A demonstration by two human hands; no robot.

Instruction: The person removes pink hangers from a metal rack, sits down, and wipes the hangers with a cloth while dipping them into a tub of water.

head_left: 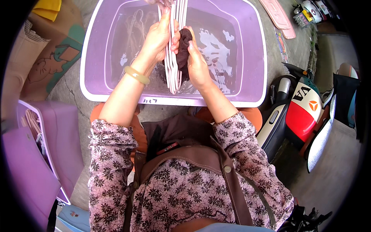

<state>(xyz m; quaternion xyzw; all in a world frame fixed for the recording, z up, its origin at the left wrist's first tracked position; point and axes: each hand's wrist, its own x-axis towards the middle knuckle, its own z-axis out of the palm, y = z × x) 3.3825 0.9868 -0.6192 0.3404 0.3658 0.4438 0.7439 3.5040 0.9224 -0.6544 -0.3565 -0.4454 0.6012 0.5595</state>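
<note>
Over a purple tub [96, 58] of water, my left hand [159, 40] is closed around a bundle of thin pale hangers [172, 75]. They stand lengthwise, their near ends pointing toward me, and the far part runs out at the top of the view. My right hand [198, 63] presses a wet dark brown cloth [184, 48] against the right side of the bundle. Part of the cloth shows beneath the hangers too. More pale hangers [135, 23] appear faintly under the water at the tub's far left.
A purple bin [58, 127] holding pale hangers [33, 120] stands at left, below a cardboard box [63, 50]. On the right is a red, white and black scooter [303, 112]. A pink plastic piece [276, 15] lies on the concrete floor beyond the tub.
</note>
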